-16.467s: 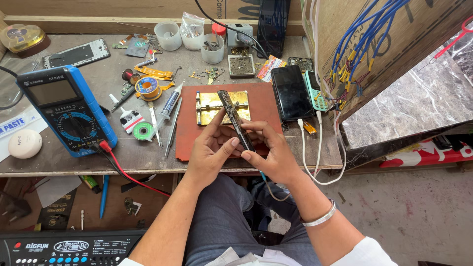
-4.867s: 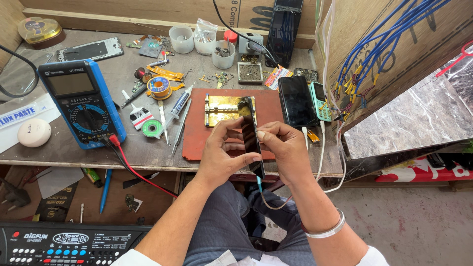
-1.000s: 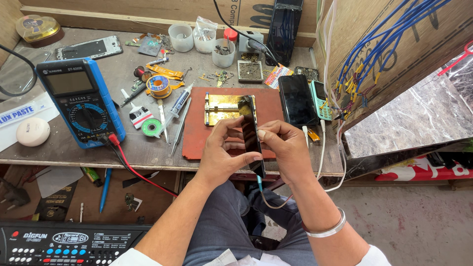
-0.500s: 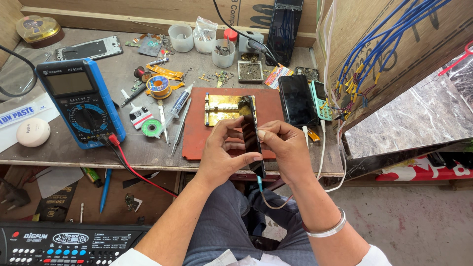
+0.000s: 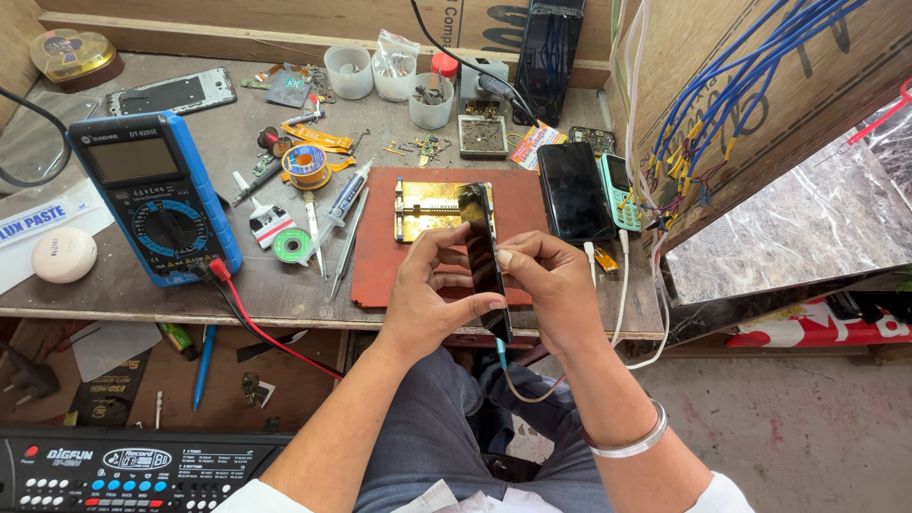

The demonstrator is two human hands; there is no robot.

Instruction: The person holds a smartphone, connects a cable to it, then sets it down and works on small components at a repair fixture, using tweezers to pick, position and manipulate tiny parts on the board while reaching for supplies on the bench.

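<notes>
Both hands hold a black smartphone [image 5: 483, 256] edge-on above the front of the workbench. My left hand [image 5: 432, 294] grips its left side, thumb lying across the lower screen. My right hand [image 5: 551, 285] clasps the right side, fingertips on the edge. A thin cable [image 5: 518, 385] with a blue plug hangs from the phone's lower end. Just behind the phone, a brass board holder [image 5: 427, 204] rests on a reddish-brown mat [image 5: 380, 271].
A blue multimeter [image 5: 157, 195] with red and black leads lies at left. Tweezers, a solder spool [image 5: 306, 166], a syringe tube and small cups [image 5: 394, 76] clutter the bench. Two more phones [image 5: 589, 190] lie at right. A keyboard [image 5: 123, 470] sits low at left.
Nothing has visibly moved over the last second; both hands keep the phone in the same place. Much earlier the phone was held lower and tilted more.
</notes>
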